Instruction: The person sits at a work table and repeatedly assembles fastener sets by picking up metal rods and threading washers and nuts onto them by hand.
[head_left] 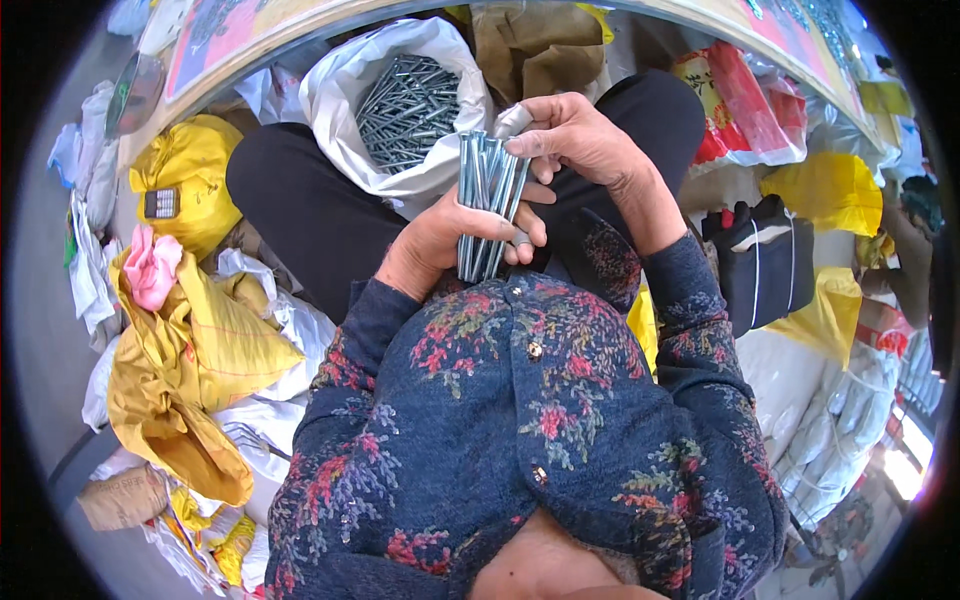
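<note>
A bundle of long silver metal screws (484, 205) stands nearly upright in front of my chest, heads at the top. Around its lower half my left hand (455, 232) is wrapped, thumb across the front and fingertips showing on the right. My right hand (585, 145) is at the top right of the bundle, thumb and forefinger closed at the screw heads. Pale coverings sit on some right-hand fingertips. Just beyond my hands, a white sack (335, 95) lies open between my knees, with many loose screws (408, 112) of the same silver colour in it.
Yellow sacks (205, 350) and a pink cloth or bag (152, 268) lie to the left. A table edge (330, 38) curves across the far side. On the right are a red-and-white bag (745, 105), a dark strapped bundle (765, 262) and yellow sacking (825, 195).
</note>
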